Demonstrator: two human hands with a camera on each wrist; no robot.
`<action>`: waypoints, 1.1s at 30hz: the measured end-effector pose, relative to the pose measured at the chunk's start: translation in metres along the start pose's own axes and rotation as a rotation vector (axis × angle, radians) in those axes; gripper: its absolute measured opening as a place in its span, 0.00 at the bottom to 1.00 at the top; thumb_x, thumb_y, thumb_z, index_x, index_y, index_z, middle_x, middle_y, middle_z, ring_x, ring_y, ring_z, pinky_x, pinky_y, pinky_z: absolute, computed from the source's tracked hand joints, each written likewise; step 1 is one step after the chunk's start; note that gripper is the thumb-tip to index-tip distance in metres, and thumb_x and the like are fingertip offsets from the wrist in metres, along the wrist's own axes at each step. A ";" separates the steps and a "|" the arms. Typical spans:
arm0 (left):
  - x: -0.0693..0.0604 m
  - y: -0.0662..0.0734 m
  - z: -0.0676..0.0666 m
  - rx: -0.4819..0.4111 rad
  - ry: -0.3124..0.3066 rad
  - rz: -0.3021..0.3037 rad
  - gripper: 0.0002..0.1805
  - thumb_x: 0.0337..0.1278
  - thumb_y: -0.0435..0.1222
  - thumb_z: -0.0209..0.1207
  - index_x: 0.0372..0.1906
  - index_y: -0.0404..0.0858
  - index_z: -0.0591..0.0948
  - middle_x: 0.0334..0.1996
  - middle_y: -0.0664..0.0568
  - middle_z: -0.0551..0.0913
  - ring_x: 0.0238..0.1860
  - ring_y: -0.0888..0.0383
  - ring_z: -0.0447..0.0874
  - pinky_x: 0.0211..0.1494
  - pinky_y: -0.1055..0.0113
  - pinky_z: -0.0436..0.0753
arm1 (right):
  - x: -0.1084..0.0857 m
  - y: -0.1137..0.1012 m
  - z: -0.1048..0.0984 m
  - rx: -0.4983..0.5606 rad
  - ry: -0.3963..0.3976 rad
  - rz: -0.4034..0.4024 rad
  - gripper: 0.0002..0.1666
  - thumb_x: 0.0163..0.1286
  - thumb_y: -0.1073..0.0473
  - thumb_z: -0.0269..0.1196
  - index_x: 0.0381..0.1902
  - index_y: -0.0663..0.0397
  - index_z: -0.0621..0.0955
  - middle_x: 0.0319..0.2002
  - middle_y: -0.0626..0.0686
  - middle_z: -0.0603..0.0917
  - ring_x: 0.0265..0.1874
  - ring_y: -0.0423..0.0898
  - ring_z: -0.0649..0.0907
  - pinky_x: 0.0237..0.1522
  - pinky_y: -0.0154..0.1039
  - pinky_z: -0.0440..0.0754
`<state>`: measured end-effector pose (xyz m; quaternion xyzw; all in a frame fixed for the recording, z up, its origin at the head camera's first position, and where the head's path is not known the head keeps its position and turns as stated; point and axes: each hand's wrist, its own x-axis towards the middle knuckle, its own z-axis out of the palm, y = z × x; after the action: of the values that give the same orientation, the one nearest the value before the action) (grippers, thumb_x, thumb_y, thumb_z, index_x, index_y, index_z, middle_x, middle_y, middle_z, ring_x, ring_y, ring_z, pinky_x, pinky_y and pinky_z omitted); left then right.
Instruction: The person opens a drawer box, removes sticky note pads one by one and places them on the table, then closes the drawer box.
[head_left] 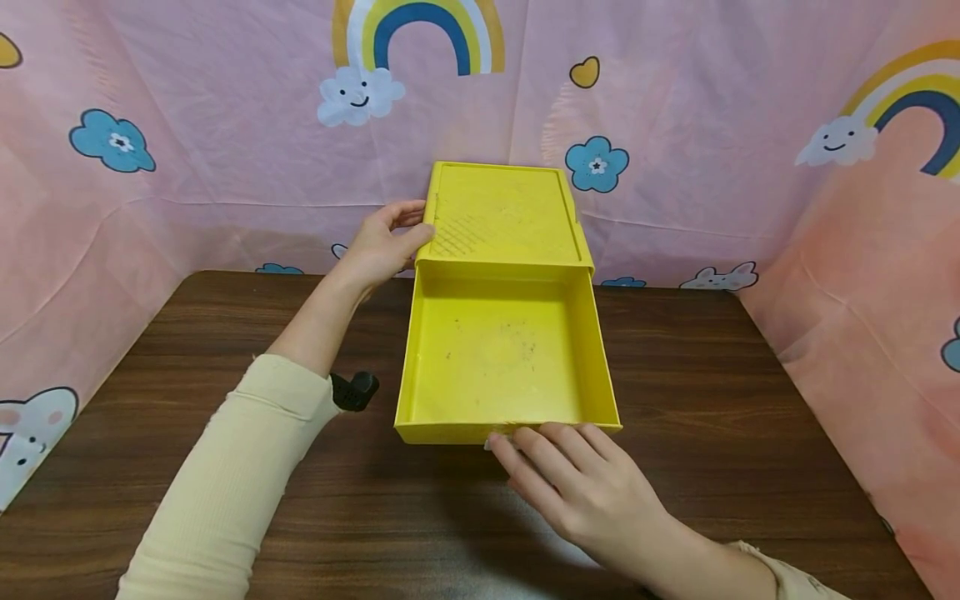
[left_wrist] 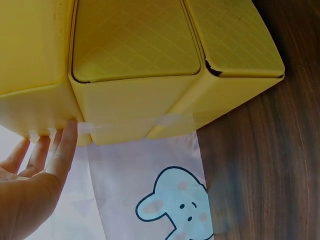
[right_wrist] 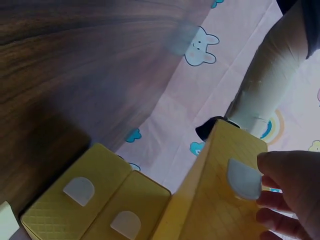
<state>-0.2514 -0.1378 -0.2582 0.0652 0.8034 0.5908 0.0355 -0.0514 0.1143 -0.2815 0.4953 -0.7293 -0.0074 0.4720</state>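
A yellow plastic drawer cabinet (head_left: 517, 212) stands on the table, with its empty top drawer (head_left: 408, 358) pulled far out toward me. My left hand (head_left: 378, 246) rests against the cabinet's left side near the top, the thumb by the upper edge. In the left wrist view its fingers look extended, their tips touching the side wall. At the drawer's front my right hand (head_left: 588, 492) grips the panel, fingers over the rim. The right wrist view shows its thumb beside a whitish half-round handle (right_wrist: 244, 179). Two lower drawers (right_wrist: 95, 190) sit closed beneath, each with a similar handle.
The cabinet stands on a dark wood-grain table (head_left: 697, 400). Pink cloth (head_left: 675, 100) with rainbows, clouds and rabbits hangs close behind and along both sides. A black strap piece (head_left: 356, 391) sits at the left cuff.
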 end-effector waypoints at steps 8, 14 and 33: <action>0.000 0.000 0.001 -0.008 0.007 -0.007 0.30 0.61 0.41 0.52 0.68 0.42 0.61 0.63 0.47 0.65 0.54 0.52 0.74 0.45 0.68 0.82 | -0.001 -0.005 0.006 -0.031 0.005 0.008 0.15 0.71 0.66 0.48 0.41 0.57 0.83 0.33 0.51 0.82 0.27 0.45 0.79 0.27 0.33 0.77; 0.000 0.000 0.001 -0.003 0.008 0.000 0.30 0.61 0.41 0.52 0.68 0.42 0.61 0.63 0.47 0.65 0.56 0.53 0.72 0.46 0.66 0.82 | 0.003 -0.008 0.007 -0.027 0.024 0.012 0.15 0.71 0.68 0.47 0.37 0.59 0.82 0.32 0.52 0.82 0.25 0.44 0.77 0.25 0.31 0.75; 0.001 -0.001 0.002 0.007 0.021 0.000 0.30 0.61 0.41 0.52 0.68 0.43 0.62 0.62 0.48 0.66 0.55 0.54 0.72 0.47 0.66 0.81 | 0.010 -0.011 0.016 -0.084 0.089 0.084 0.14 0.69 0.69 0.48 0.29 0.55 0.79 0.24 0.50 0.76 0.19 0.43 0.71 0.20 0.29 0.70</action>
<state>-0.2526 -0.1362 -0.2596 0.0590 0.8057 0.5887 0.0270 -0.0556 0.0945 -0.2890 0.4438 -0.7267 0.0040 0.5243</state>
